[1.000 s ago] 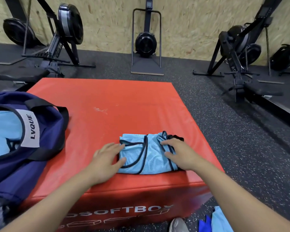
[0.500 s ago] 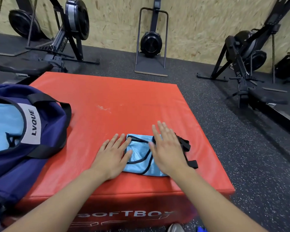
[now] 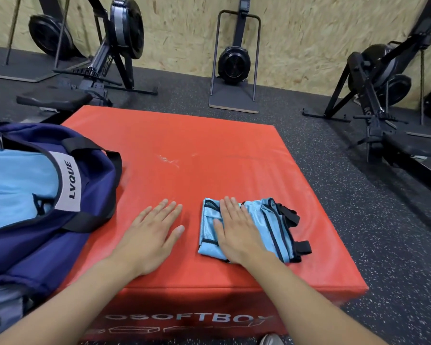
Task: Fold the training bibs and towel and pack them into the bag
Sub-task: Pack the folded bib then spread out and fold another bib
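You're in a gym. Rowing machines [image 3: 115, 46] line the chipboard wall [image 3: 296, 33], on speckled rubber floor [image 3: 383, 245], around a red soft plyo box [image 3: 209, 158].

Red soft box [image 3: 209, 155], speckled black floor [image 3: 358, 220], rowing machines [image 3: 120, 46] against chipboard wall [image 3: 296, 33]

Both bare forearms extend forward. Left hand [image 3: 151, 231]: palm down, fingers straight and slightly spread, flat near the surface's front edge. Right hand [image 3: 237, 230]: palm down, fingers straight, pressing flat.
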`<control>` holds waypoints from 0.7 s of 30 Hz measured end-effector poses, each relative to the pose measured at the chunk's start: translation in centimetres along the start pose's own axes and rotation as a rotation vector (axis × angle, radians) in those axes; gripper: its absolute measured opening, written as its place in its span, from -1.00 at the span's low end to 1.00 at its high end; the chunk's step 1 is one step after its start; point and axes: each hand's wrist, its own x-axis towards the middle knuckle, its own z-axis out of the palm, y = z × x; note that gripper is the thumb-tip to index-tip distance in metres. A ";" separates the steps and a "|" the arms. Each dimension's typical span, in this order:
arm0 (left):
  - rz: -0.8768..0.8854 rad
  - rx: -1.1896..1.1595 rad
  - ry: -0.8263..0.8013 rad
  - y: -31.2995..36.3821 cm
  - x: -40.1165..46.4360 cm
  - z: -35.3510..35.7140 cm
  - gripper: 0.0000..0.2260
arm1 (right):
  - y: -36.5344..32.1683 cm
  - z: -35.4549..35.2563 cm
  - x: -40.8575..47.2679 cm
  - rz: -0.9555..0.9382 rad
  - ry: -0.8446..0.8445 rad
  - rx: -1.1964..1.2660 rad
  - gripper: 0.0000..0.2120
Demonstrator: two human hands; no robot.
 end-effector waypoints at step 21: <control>0.028 0.010 -0.005 -1.3 -1.5 -1.2 -0.11 | -2.3 0.4 1.8 0.019 0.093 -0.051 -0.30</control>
